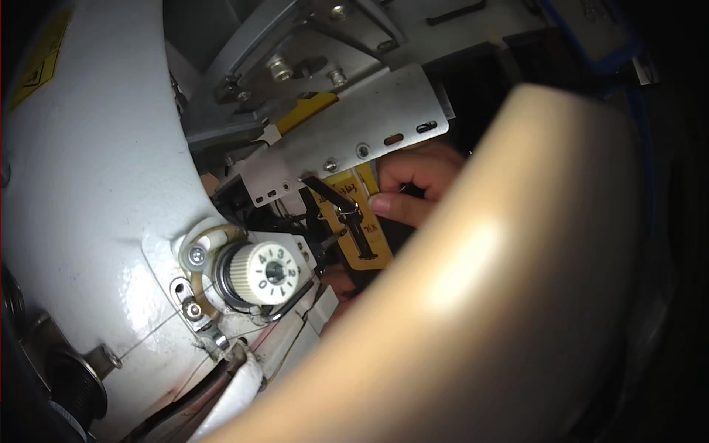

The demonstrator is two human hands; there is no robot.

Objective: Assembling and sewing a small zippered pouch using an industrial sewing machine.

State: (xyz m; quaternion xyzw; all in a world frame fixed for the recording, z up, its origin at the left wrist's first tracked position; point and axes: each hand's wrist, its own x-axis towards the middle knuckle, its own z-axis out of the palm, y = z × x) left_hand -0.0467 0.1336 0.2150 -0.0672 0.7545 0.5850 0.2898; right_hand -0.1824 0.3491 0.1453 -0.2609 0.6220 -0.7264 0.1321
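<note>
My right hand (413, 188) has its fingers curled and its thumb at the right edge of a yellow plate (375, 244) with dark handwriting and a black metal clamp (348, 208) on it. A bit of reddish skin (336, 284), likely my left hand, shows low behind the machine; its fingers are mostly hidden. Just above the plate runs a slotted silver bracket (384, 111). A ribbed white tension dial (258, 273) sits on the white sewing machine body (88, 170) to the left.
A large, smooth, blurred beige shape (473, 280) fills the lower right and hides much behind it. A bolted metal assembly (303, 52) is at the top, a black spool-like part (77, 376) at lower left, and a blue-edged panel (598, 26) at upper right.
</note>
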